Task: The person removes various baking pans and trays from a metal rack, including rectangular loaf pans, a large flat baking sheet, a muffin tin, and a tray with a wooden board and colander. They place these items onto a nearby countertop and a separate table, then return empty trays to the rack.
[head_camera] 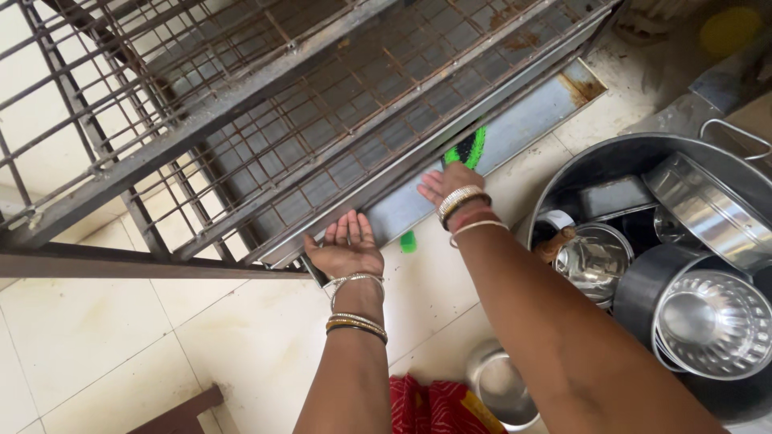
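My left hand (347, 247) lies palm up under the near edge of a steel tray (515, 128) that sits beneath a rusty metal wire rack (305, 104). Its fingers grip the tray's rim. My right hand (449, 182) reaches under the rack's lower edge and holds a green brush (469, 148); its bristles rest on the tray. A green tip of the brush handle (408, 241) shows below the tray's edge. Bangles circle both wrists.
A large steel basin (595, 161) at the right holds several steel pots, bowls and lids. A small steel bowl (503, 387) sits on the tiled floor near red cloth (430, 406). A wooden corner (181, 416) shows at the bottom left.
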